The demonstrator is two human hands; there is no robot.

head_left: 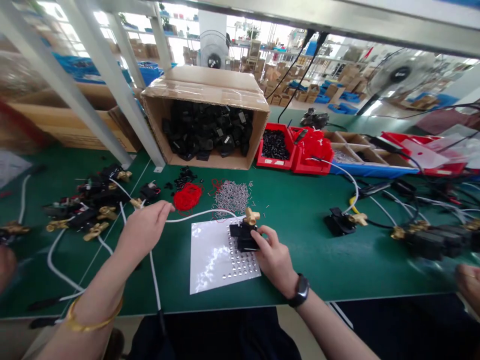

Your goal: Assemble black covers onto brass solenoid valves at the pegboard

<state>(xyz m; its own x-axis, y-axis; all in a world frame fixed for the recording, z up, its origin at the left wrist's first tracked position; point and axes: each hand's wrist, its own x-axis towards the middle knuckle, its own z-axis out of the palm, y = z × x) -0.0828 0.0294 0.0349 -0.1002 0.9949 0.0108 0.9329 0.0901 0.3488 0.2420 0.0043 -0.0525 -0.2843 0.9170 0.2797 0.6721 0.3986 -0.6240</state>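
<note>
My right hand (275,257), with a black wristband, grips a black plastic housing (245,241) by its right side. A brass fitting (251,216) sticks up from the housing. They rest on a white sheet (208,260) with rows of small shiny dots. From the housing a white cable (198,215) runs left, passes under my left hand (144,227) and hangs over the table's front edge. The fingers of my left hand are pressed together; whether they pinch anything is hidden. Just beyond it lie brass-fitted black assemblies (101,197).
Behind the sheet lie small metal screws (232,196) and red rings (188,197). A carton of black parts (206,162) and red bins (275,162) stand farther back. Another housing (339,222) sits right. Other people's hands show at the right edge (468,282) and left edge.
</note>
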